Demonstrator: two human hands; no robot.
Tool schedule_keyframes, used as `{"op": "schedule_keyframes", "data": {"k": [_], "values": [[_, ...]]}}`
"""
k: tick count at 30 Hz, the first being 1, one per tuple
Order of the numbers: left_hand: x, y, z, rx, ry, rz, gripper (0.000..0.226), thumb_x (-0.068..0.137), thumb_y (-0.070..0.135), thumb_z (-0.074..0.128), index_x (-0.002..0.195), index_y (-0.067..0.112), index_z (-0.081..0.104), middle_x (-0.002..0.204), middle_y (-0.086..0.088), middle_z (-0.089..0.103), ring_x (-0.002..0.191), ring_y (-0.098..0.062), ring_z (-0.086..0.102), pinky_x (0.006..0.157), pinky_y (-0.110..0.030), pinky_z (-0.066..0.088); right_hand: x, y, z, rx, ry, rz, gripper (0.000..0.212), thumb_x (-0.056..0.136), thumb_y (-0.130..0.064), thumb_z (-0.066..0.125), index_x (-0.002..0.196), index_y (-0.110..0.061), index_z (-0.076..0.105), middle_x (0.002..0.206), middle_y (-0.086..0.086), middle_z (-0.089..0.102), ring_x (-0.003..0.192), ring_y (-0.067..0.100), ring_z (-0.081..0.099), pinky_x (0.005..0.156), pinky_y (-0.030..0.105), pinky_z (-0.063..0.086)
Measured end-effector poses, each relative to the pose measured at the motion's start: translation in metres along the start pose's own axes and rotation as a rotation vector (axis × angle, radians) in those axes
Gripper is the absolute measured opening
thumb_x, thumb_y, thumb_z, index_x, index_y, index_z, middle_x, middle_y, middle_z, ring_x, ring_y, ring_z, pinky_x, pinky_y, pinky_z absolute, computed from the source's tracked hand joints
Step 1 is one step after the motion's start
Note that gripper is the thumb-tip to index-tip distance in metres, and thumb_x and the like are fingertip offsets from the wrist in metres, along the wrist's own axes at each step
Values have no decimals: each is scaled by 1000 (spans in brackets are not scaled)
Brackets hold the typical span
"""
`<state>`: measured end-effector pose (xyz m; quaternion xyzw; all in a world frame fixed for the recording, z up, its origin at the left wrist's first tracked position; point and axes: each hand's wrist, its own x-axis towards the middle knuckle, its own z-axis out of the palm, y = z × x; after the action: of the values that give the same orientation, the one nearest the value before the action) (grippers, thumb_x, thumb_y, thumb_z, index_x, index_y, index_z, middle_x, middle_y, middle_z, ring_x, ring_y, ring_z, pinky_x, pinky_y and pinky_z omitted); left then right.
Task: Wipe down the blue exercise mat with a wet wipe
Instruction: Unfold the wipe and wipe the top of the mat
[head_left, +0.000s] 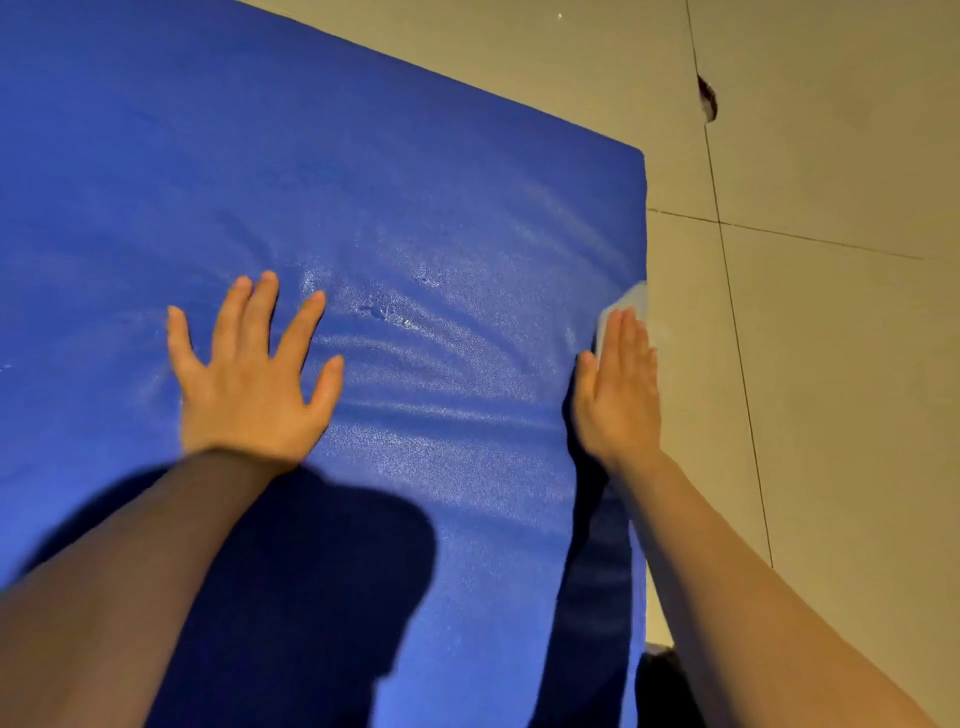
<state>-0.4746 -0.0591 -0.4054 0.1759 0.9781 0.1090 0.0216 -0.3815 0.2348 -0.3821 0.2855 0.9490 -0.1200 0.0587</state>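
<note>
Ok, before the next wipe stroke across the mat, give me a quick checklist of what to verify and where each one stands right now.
1. Wet wipe under the right hand: ok, it pokes out beyond the straight fingers.
2. Wipe on the blue mat: ok, at its right edge, partly overhanging.
3. Left hand bracing the mat: ok, flat with fingers spread.
4. Mat lying smooth: not ok, ripples run between the hands.
5. Wipe still wet enough: cannot tell.
6. Tiled floor beside the edge clear of objects: ok where visible.
</note>
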Motion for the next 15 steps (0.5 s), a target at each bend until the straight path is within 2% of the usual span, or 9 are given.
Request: {"op": "schedule_keyframes", "data": {"k": [3,6,8,10,12,15], "values": [[0,3,-3,48,-104,7,62,95,52,23,150,24,33,159,-15,21,148,-30,13,110,-68,2,-27,-57,18,67,-33,-142,68,95,-37,12,155,-5,7,163,10,0,151,23,-3,118,30,-13],[9,2,-18,46,-322,-37,60,100,57,15,155,35,6,164,-4,-10,149,-19,-13,113,-63,-10,-67,-107,32,128,-106,-338,68,97,-43,5,155,-8,7,164,6,-1,151,19,-6,118,28,-16],[12,2,-33,45,-454,-35,65,98,60,20,153,38,-6,161,1,-21,147,-16,-22,114,-58,-12,-81,-106,33,128,-138,-397,74,93,-49,1,156,-10,10,164,4,1,151,17,-4,117,25,-16],[2,1,-45,6,-456,0,65,99,58,25,155,36,0,163,1,-15,149,-17,-15,117,-55,-5,-80,-74,27,115,-85,-323,74,94,-49,3,156,-10,15,164,5,8,151,17,4,120,27,-8],[-30,-5,-47,-26,-418,66,60,100,57,23,155,33,13,164,-1,-1,150,-21,-4,118,-56,3,-80,-26,16,83,11,-171,70,98,-46,9,155,-6,20,163,9,13,150,21,10,122,35,4],[-98,-17,-39,28,-377,220,64,98,56,17,150,24,36,159,-8,27,144,-28,18,110,-63,20,-97,33,0,116,-48,107,65,102,-42,11,156,-5,7,164,11,3,151,21,2,122,36,-1]]}}
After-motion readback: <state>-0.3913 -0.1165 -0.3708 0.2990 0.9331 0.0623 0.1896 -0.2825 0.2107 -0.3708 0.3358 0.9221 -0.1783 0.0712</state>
